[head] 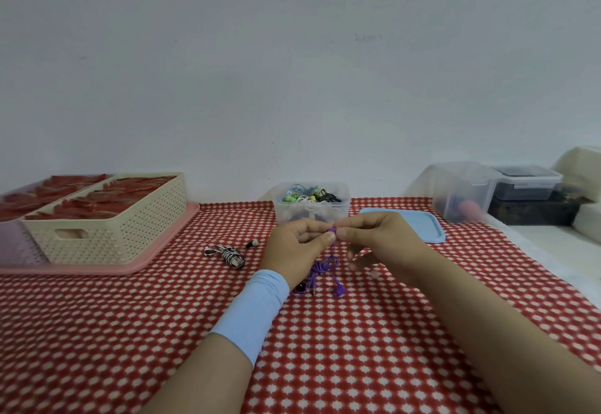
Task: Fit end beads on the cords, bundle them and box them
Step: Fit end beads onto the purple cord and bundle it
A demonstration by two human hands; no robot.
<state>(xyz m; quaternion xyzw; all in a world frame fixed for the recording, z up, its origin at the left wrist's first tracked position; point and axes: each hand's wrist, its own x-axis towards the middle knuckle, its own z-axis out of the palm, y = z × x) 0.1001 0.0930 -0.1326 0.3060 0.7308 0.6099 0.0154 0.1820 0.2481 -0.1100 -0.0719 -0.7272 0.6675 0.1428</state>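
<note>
head: purple cord (326,266) apparently pinched between both hands (296,244) (385,246).

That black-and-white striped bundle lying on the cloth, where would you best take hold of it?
Probably the wound middle of the striped bundle, pinched from above across its narrow width. It lies flat on the tablecloth, so fingers cannot easily get under it, and its two loose ends would only let it dangle.

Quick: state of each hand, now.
Left hand: pinches the upper end of the purple cord.
Right hand: pinches that same end from the other side.
</note>
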